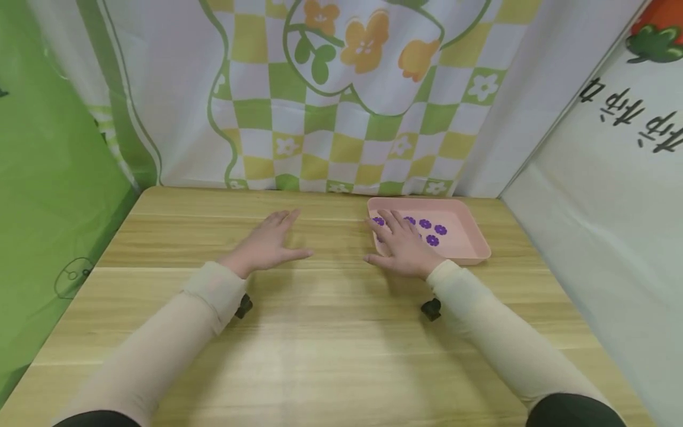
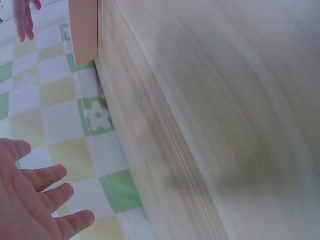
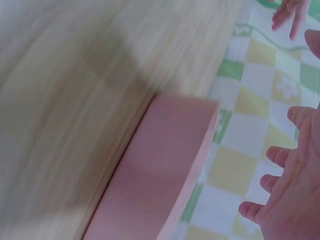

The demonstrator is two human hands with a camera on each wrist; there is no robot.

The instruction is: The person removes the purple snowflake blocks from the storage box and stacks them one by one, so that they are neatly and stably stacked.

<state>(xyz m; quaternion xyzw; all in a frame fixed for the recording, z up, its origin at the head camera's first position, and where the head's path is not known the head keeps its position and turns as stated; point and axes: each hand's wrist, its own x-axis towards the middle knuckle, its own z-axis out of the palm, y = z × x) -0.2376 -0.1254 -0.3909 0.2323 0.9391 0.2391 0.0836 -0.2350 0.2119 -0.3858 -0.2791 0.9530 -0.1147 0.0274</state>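
In the head view a pink tray stands at the back right of the wooden table, holding several small purple flower-shaped pieces. Over the tray's left part hovers the right hand, its fingers spread and nothing in them; it hides some of the pieces. The left hand hangs above the table left of the tray, fingers extended and empty. In the left wrist view the left hand has its fingers apart. The right wrist view has the right hand beside the tray's wall, not touching it.
The wooden table reaches a checked, flower-printed curtain at the back. A green sheet stands at the left and a white printed one at the right. Small black devices sit under both wrists.
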